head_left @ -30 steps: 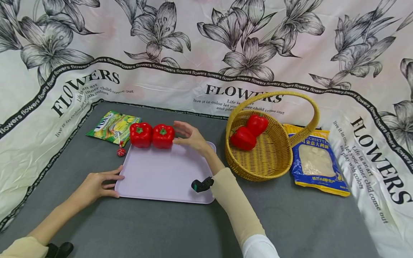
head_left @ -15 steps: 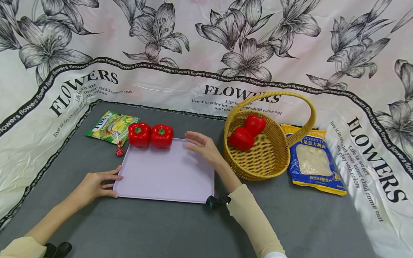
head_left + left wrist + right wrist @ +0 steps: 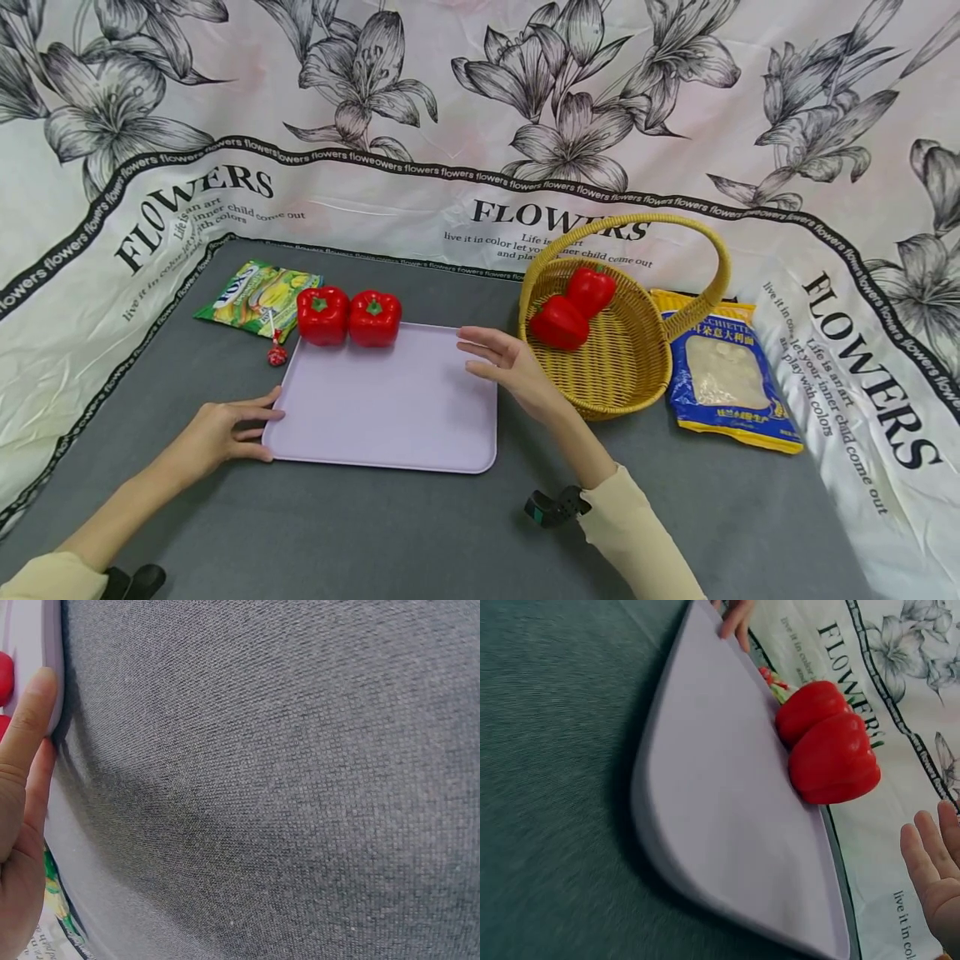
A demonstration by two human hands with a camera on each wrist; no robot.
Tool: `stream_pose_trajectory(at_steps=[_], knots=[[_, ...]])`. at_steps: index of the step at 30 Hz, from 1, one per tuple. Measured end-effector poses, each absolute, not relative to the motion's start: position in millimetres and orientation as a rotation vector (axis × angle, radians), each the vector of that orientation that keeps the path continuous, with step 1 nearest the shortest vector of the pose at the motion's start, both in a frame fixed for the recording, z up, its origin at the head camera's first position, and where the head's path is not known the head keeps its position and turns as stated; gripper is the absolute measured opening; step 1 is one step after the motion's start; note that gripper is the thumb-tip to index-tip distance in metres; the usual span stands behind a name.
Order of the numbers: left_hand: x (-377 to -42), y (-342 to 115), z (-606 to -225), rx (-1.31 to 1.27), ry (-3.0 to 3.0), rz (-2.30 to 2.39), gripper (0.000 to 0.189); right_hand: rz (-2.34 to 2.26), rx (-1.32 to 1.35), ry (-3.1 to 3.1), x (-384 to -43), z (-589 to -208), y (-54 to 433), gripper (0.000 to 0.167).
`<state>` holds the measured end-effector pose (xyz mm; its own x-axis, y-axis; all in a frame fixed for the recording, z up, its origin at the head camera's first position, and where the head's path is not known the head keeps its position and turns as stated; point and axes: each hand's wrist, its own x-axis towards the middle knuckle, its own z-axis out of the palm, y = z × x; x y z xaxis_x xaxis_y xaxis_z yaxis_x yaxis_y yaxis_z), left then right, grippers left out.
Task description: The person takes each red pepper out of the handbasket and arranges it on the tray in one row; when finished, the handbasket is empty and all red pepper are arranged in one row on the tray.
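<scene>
A pale lilac tray point(image 3: 382, 408) lies on the grey table, with two red bell peppers point(image 3: 375, 318) side by side at its back left corner. My left hand point(image 3: 221, 432) rests at the tray's left edge, its fingertips touching the rim; the left wrist view shows a finger point(image 3: 34, 705) laid along that edge. Over the tray's right edge hovers my right hand point(image 3: 517, 375), fingers extended, holding nothing. In the right wrist view the right hand point(image 3: 934, 862) is apart from the peppers point(image 3: 836, 757). Two more red peppers point(image 3: 561, 322) lie in the yellow wicker basket point(image 3: 600, 392).
Behind the tray's left corner lies a green packet point(image 3: 258, 296), with a red-wrapped lollipop point(image 3: 277, 355) in front of it. A blue and yellow pasta bag point(image 3: 727, 375) is right of the basket. Floral cloth point(image 3: 420, 200) hangs behind the table.
My right hand has moved right, away from beside the right-hand pepper on the tray, toward the basket. The left hand stays at the tray's edge, and both peppers remain in place.
</scene>
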<state>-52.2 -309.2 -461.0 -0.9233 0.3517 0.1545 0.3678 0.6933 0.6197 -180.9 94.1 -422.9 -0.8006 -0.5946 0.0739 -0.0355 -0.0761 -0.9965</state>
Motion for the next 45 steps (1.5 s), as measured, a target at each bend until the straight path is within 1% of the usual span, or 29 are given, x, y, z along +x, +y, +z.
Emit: stream_pose_trajectory(at_steps=[9, 17, 21, 31, 45], knots=[[-52.7, -310.0, -464.5, -0.644, -2.835, -1.005, 0.053, -1.934, -0.645, 1.826, -164.4, -416.7, 128.6, 0.045], [-52.8, -309.9, -463.7, -0.666, -2.844, -1.03, 0.049, -1.97, -0.652, 1.841, -159.2, -412.0, 157.9, 0.042], [-52.6, -309.7, -463.2, -0.672, -2.843, -1.023, 0.048, -1.997, -0.638, 1.843, -162.3, -407.8, 175.1, 0.04], [-53.5, -310.9, -461.5, -0.656, -2.877, -1.147, 0.049, -2.091, -0.48, 1.811, -169.3, -408.4, 213.8, 0.041], [-53.2, -310.3, -463.5, -0.67, -2.841, -1.19, 0.05, -2.162, -0.46, 1.87, -188.3, -413.3, 232.7, 0.038]])
